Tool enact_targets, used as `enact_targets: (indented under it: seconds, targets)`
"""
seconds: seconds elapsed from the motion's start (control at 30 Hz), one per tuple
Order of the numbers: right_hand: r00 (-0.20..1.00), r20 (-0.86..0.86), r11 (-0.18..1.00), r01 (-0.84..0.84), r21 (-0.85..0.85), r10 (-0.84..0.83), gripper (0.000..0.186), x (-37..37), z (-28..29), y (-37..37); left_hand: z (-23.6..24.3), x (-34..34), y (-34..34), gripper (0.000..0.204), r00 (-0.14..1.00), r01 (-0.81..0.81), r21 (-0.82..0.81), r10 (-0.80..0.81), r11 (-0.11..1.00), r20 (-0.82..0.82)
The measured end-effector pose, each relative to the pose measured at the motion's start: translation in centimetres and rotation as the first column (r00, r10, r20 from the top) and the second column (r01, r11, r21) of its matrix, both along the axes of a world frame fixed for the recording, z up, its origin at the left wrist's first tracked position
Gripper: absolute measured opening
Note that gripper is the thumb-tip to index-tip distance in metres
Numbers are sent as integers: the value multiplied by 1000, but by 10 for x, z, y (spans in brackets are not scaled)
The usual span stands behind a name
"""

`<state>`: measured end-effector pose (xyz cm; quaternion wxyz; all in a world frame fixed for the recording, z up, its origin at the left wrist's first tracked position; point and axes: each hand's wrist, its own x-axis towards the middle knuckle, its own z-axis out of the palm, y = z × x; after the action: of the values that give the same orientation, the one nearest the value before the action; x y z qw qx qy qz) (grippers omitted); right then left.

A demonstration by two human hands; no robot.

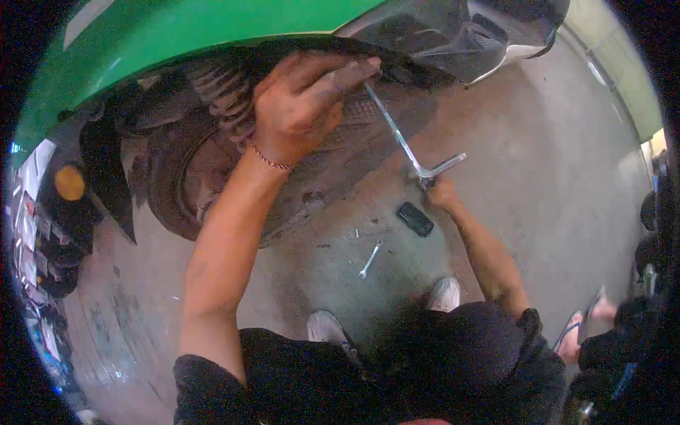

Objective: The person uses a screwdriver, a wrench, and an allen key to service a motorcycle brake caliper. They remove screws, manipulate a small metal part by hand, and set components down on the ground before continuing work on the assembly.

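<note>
My left hand [301, 103] reaches up beneath a green body panel [191, 32] of a motor scooter. Its fingers are bent and pressed together near the panel's dark lower edge; whatever they pinch is hidden. Just beside these fingertips ends the shaft of a long metal wrench [394, 131], which slants down to the right. Close to the bend at its lower end, my right hand [440, 193] is closed around the handle, and one bare metal arm sticks out to the right.
Behind my left arm are a coil spring [219, 92] and a dusty wheel [177, 177]. A small combination wrench [370, 259] and a black oblong object [414, 219] lie on the concrete floor [559, 191]. Another person's sandalled foot [569, 338] is at the right.
</note>
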<state>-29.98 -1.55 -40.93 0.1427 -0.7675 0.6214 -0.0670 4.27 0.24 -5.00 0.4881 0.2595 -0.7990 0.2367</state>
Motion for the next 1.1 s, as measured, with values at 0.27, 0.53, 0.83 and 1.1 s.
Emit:
enact_targets:
  seconds: [0.27,0.53,0.83,1.1]
  targets:
    - [-318,861,917,-139,373,-398,41,63,239,111,0,7,7,54,999,-23,17,23,1000,24]
    - [410,883,970,-19,-241,228,33,82,334,167,-4,2,-9,53,998,47,13,-47,999,39]
    - [882,356,945,-238,-227,307,39,59,297,134,-3,2,-9,45,994,109,-18,-108,994,22]
    - [754,417,737,-128,-664,507,33,85,324,145,-12,2,-9,49,997,73,26,-73,997,12]
